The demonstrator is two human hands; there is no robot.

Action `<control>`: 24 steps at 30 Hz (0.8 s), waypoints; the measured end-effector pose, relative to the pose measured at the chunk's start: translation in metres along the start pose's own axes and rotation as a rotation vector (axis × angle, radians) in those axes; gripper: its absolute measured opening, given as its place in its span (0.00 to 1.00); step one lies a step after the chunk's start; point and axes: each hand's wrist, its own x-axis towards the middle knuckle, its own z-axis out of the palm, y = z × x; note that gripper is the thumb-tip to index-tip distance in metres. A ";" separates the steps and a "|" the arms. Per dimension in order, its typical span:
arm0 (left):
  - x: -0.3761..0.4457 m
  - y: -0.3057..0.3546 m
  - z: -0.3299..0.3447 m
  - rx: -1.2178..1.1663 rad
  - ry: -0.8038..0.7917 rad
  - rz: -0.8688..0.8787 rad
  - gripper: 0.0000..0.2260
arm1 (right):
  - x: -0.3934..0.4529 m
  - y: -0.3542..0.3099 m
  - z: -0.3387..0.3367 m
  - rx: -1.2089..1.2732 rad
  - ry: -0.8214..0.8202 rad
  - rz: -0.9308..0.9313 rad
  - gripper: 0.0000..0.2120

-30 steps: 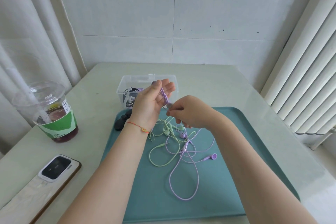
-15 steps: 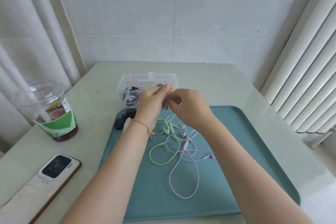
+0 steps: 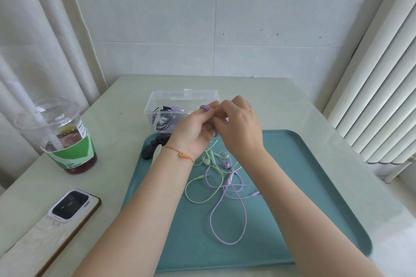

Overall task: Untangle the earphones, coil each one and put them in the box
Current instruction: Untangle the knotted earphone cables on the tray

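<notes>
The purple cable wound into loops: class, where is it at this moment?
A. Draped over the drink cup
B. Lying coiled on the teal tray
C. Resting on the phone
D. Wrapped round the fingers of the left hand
D: the purple coil sits looped round the raised fingers of the left hand, above the tray and in front of the clear box, while the right hand works at it.

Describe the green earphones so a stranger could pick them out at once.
Start at the teal tray on the table, in front of the clear box. Near its middle, below the two hands, lies a loose tangle of thin cables. The green earphones are the pale mint cable looping on the tangle's left side; the purple earphones twisted through it are lilac and loop nearer the camera.
</notes>
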 end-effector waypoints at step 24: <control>0.009 -0.005 -0.003 -0.272 0.134 -0.067 0.14 | -0.013 -0.001 0.023 -0.131 0.111 -0.227 0.19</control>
